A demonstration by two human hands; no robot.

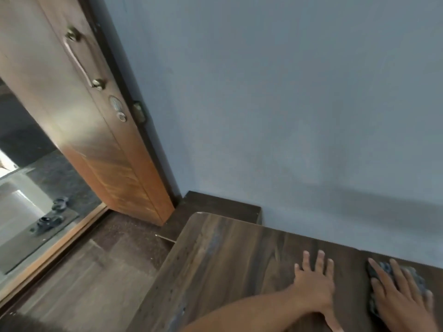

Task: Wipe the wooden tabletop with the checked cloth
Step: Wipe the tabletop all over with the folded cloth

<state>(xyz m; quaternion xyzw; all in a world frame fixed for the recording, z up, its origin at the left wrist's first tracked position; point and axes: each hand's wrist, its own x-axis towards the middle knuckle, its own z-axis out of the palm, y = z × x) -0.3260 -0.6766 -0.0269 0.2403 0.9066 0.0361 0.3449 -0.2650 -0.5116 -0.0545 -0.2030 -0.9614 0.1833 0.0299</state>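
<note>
Head view, lower right: wiping looks under way, right hand [402,300] pressing the checked cloth [386,268] flat with straight fingers, left hand [312,286] spread on the wooden tabletop [227,259] beside it; next, I judge, sweep the cloth left across bare wood.

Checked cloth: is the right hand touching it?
Touching. The head view shows the right hand lying flat on the checked cloth, straight fingers pressing it onto the wooden tabletop.
</note>
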